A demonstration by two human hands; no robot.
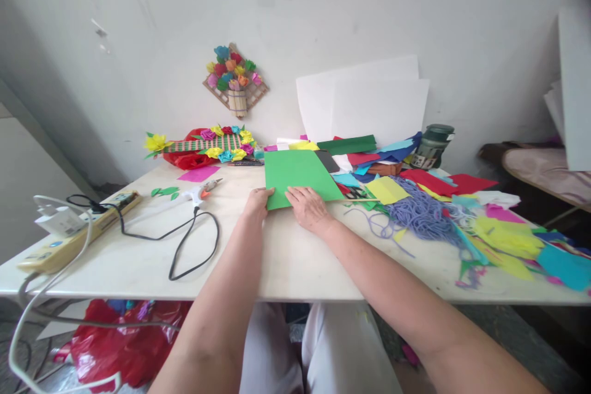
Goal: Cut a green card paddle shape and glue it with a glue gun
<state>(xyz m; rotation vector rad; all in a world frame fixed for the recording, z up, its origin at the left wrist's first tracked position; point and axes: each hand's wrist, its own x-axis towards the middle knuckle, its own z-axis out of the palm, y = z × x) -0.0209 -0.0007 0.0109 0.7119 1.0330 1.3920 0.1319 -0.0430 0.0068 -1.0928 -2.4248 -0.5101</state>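
A sheet of green paper (300,169) lies in front of me at the middle of the table. My left hand (259,202) is closed on its near left corner, with fingertips on top. My right hand (308,206) holds the near edge, its fingers close together over the paper and its thumb hidden. From beside the right hand a thin pale stick (360,199) sticks out to the right along that edge. How much of the stick lies beneath the hand or paper cannot be seen. A yellow paper piece (386,190) is just past the stick's end.
At left are a glue gun (198,192) with a looping black cord, green paper leaves (165,191) and a power strip (83,234). Purple yarn (425,209) and coloured paper scraps crowd the right. Behind stand a flower-covered craft (203,146) and a dark bottle (433,146).
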